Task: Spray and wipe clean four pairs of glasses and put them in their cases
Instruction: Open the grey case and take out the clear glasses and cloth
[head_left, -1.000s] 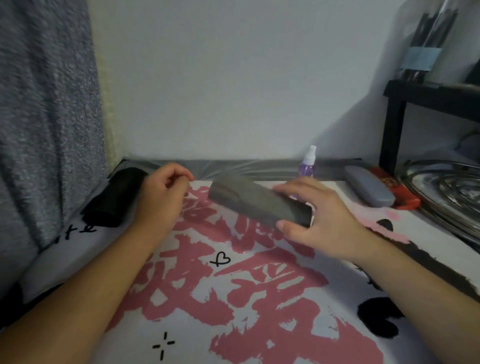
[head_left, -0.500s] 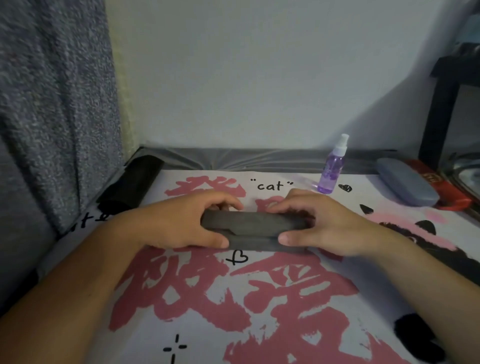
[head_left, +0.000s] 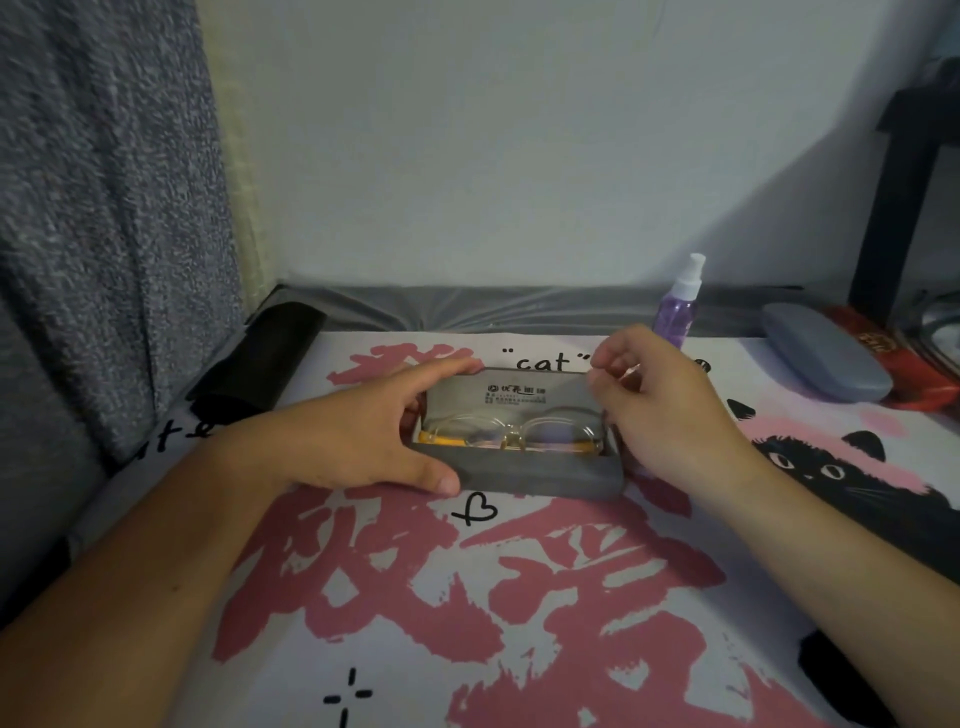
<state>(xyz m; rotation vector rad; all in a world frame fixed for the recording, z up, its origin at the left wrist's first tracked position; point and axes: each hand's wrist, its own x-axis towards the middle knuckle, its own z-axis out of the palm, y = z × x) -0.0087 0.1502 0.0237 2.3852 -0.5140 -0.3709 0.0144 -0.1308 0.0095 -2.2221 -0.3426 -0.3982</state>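
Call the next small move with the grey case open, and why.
Probably lift the glasses out with the right hand. The grey case lies open on the mat, the left hand steadies its left end, and the clear-framed pair still sits inside. The right hand hovers at the lid's right edge, fingers curled, apparently holding nothing. The spray bottle stands behind, untouched.

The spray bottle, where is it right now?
In the head view the spray bottle stands upright at the table's back edge, right of centre, just behind the right hand.
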